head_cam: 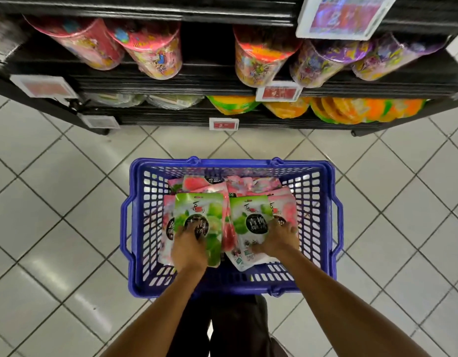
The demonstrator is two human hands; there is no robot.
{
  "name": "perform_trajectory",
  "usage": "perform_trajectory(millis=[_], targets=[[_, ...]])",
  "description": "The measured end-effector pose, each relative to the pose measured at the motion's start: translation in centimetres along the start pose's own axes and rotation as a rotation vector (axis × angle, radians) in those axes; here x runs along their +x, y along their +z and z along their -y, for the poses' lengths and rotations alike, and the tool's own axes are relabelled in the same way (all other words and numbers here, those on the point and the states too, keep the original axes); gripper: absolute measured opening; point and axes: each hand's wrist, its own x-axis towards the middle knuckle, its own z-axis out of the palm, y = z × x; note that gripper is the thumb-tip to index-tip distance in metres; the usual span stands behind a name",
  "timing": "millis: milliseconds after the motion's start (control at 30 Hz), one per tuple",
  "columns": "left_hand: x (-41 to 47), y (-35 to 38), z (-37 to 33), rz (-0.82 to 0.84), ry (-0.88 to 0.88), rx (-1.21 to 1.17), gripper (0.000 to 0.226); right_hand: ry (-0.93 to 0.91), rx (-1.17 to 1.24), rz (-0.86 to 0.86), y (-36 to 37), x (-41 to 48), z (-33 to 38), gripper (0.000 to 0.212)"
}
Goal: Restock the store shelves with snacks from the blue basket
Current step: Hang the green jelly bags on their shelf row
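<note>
A blue basket (135, 228) stands on the tiled floor below me, holding several pink and green snack pouches. My left hand (189, 249) grips the lower end of a green pouch (199, 215) on the left side of the pile. My right hand (276, 240) grips the lower part of a second green pouch (248, 215) on the right side, fingers curled over its edge. Pink pouches (248, 185) lie underneath and behind both.
Black store shelves (222, 83) run across the top, with red and purple candy tubs (155, 50) on the upper level and orange-green packs (351, 109) below. A dark gap (207, 45) sits between the tubs. Price tags (224, 123) hang on shelf edges.
</note>
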Motion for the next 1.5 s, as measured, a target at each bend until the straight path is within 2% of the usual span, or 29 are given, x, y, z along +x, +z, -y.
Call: perform_trajectory(millis=[67, 133, 200, 267, 333, 400, 467, 567, 700, 733, 800, 900, 1000, 1100, 1233, 1333, 1400, 1500], targets=[[0.9, -0.4, 0.7, -0.052, 0.023, 0.070, 0.047, 0.031, 0.116, 0.053, 0.1, 0.4, 0.2, 0.119], [1.7, -0.7, 1.0, -0.013, -0.045, 0.028, 0.075, 0.040, 0.263, 0.097, 0.3, 0.8, 0.6, 0.127], [2.4, -1.1, 1.2, 0.035, -0.141, -0.119, 0.107, 0.079, 0.331, 0.063, 0.5, 0.8, 0.9, 0.132], [3.0, -1.2, 1.5, 0.057, -0.229, -0.269, 0.117, 0.089, 0.530, 0.035, 1.1, 0.8, 0.8, 0.133], [2.8, -1.3, 1.6, 0.085, -0.339, -0.327, 0.108, 0.095, 0.795, 0.096, 2.0, 0.3, 0.8, 0.129], [2.5, -1.3, 1.7, 0.161, -0.490, -0.483, 0.087, 0.151, 1.046, 0.200, 2.8, -0.8, 1.0, 0.110], [1.8, -1.8, 1.5, 0.294, -0.583, -0.740, 0.072, 0.199, 1.271, 0.122, 3.2, -2.5, 1.2, 0.094], [0.0, -4.8, 0.3, 0.394, -0.449, -0.843, 0.058, 0.184, 1.508, 0.012, 1.7, -6.5, 1.1, 0.084], [-3.0, -10.9, -2.9, 0.434, -0.200, -0.886, 0.055, -0.042, 1.784, 0.152, -2.3, -12.5, 0.2, 0.057], [-4.0, -12.9, -3.9, 0.423, -0.124, -0.851, 0.059, -0.119, 1.816, 0.179, -3.6, -13.9, 0.1, 0.058], [-5.9, -17.0, -5.8, 0.401, -0.017, -0.844, 0.065, -0.247, 1.803, 0.173, -6.6, -17.1, 0.3, 0.070], [-9.6, -23.7, -8.9, 0.351, 0.096, -0.834, 0.063, -0.343, 1.742, 0.109, -11.6, -23.0, 1.6, 0.092], [-13.6, -31.1, -12.2, 0.277, 0.209, -0.796, 0.062, -0.424, 1.685, 0.128, -16.7, -29.8, 3.3, 0.087], [-18.1, -38.4, -15.4, 0.252, 0.319, -0.812, 0.066, -0.497, 1.617, 0.136, -21.4, -37.5, 4.3, 0.096], [-24.2, -47.9, -18.8, 0.201, 0.483, -0.842, 0.045, -0.719, 1.479, 0.054, -28.0, -47.7, 4.9, 0.102], [-28.2, -54.2, -21.0, 0.136, 0.594, -0.844, 0.050, -0.866, 1.404, -0.078, -32.8, -54.9, 4.9, 0.112], [-31.0, -57.9, -22.4, 0.116, 0.661, -0.874, 0.065, -0.964, 1.398, -0.130, -35.7, -59.2, 5.0, 0.104], [-35.1, -63.0, -24.8, 0.045, 0.777, -0.910, 0.055, -1.110, 1.383, -0.196, -39.7, -65.4, 5.4, 0.072]])
